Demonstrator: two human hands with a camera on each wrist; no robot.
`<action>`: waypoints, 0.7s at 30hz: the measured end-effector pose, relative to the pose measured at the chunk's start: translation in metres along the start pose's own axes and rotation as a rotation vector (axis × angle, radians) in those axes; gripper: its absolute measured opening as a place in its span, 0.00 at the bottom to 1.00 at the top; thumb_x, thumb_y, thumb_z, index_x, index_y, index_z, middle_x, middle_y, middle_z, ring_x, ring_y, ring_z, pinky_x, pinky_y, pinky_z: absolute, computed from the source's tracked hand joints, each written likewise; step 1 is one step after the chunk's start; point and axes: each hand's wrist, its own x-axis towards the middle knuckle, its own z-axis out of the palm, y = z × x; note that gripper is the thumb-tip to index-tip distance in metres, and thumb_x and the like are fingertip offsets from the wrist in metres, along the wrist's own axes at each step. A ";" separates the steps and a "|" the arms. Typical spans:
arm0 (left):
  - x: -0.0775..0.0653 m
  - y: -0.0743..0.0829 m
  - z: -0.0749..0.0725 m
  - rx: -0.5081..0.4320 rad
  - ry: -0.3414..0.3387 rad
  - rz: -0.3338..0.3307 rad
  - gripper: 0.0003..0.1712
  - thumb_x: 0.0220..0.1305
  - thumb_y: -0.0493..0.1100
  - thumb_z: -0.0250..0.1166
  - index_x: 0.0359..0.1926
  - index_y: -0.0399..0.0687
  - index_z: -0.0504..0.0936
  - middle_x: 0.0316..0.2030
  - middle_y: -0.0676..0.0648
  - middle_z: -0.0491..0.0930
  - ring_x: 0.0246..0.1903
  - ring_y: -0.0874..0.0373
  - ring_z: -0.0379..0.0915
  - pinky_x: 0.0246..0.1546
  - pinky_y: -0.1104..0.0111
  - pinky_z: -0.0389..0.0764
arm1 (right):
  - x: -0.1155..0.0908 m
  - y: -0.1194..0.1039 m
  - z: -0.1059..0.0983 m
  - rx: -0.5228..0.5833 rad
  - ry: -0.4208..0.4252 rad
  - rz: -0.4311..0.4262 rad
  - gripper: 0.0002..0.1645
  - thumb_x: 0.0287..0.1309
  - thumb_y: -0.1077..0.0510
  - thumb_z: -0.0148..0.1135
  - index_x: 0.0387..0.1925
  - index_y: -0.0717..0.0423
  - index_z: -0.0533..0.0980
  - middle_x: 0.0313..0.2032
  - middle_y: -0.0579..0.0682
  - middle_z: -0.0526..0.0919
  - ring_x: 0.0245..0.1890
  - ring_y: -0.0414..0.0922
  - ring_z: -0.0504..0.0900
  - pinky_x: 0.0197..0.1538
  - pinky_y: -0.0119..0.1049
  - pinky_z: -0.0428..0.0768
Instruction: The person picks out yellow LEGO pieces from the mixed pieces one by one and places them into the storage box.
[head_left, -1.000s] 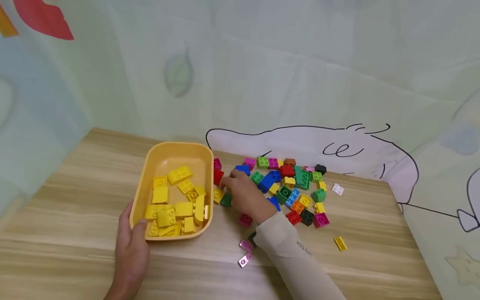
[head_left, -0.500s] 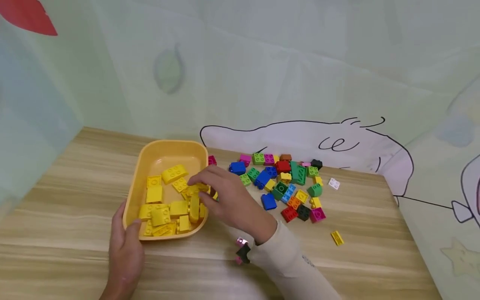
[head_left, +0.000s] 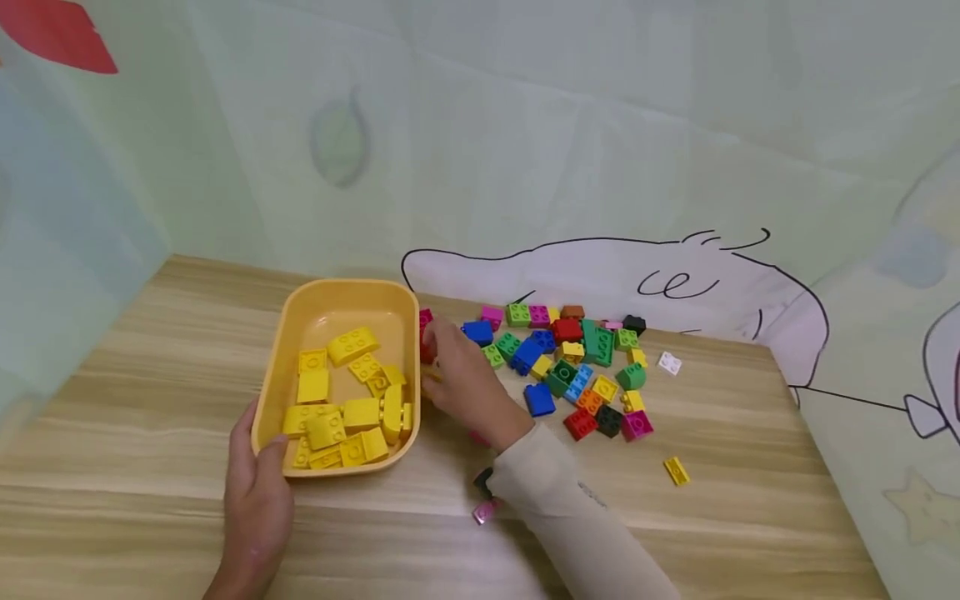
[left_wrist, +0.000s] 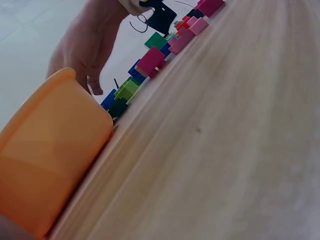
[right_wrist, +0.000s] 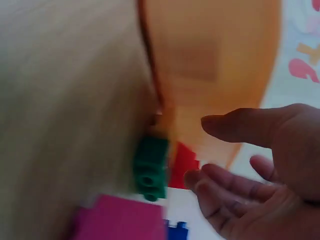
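A yellow-orange plastic tub [head_left: 347, 302] holds several yellow toy building bricks [head_left: 362, 414]. My left hand [head_left: 258, 500] grips its near left corner, thumb at the rim. Just outside the tub's right wall is my right hand [head_left: 472, 383]. In the right wrist view the thumb and fingers stand apart, with nothing between them. A dark green brick [right_wrist: 152, 162], a red brick [right_wrist: 184, 167] and a magenta brick [right_wrist: 122, 220] lie close to that hand. From the left wrist, the right hand [left_wrist: 92, 45] appears beyond the tub's outer wall [left_wrist: 57, 137].
Mixed-colour bricks [head_left: 561, 377] are spread over the wooden table [head_left: 750, 500] right of the tub. A white brick [head_left: 670, 362] and a flat yellow brick [head_left: 677, 471] lie apart at the right. Pink pieces [head_left: 483, 511] lie near the right sleeve. A printed cloth [head_left: 525, 167] hangs behind.
My right hand went from the bricks to over the tub's right side, then back out beside the tub. Yellow bricks at the tub's near end have shifted. The left hand keeps its grip.
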 end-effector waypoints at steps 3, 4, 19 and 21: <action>0.000 0.001 0.001 0.002 0.008 -0.011 0.30 0.80 0.43 0.30 0.77 0.69 0.38 0.79 0.59 0.37 0.77 0.58 0.37 0.79 0.48 0.46 | 0.001 0.003 0.006 -0.076 -0.023 0.024 0.27 0.53 0.60 0.76 0.48 0.51 0.67 0.42 0.48 0.75 0.43 0.44 0.74 0.51 0.37 0.88; 0.000 0.001 0.002 0.005 0.012 -0.015 0.30 0.80 0.43 0.30 0.77 0.69 0.38 0.79 0.59 0.38 0.77 0.58 0.38 0.79 0.48 0.46 | 0.000 0.004 0.007 -0.103 -0.041 0.025 0.26 0.53 0.60 0.76 0.48 0.52 0.69 0.41 0.48 0.75 0.43 0.45 0.74 0.51 0.37 0.88; 0.000 0.000 0.001 -0.005 0.020 -0.067 0.30 0.80 0.44 0.30 0.77 0.70 0.38 0.79 0.58 0.37 0.77 0.58 0.37 0.80 0.49 0.41 | -0.038 -0.048 -0.037 -0.105 0.065 -0.216 0.14 0.58 0.57 0.73 0.39 0.50 0.74 0.45 0.45 0.78 0.47 0.42 0.73 0.55 0.33 0.86; 0.000 -0.002 0.000 -0.004 0.026 -0.073 0.30 0.80 0.44 0.30 0.77 0.70 0.38 0.79 0.59 0.37 0.77 0.58 0.37 0.80 0.49 0.41 | -0.040 -0.050 -0.038 -0.094 0.073 -0.247 0.13 0.59 0.56 0.71 0.41 0.51 0.75 0.47 0.45 0.78 0.49 0.42 0.74 0.56 0.34 0.85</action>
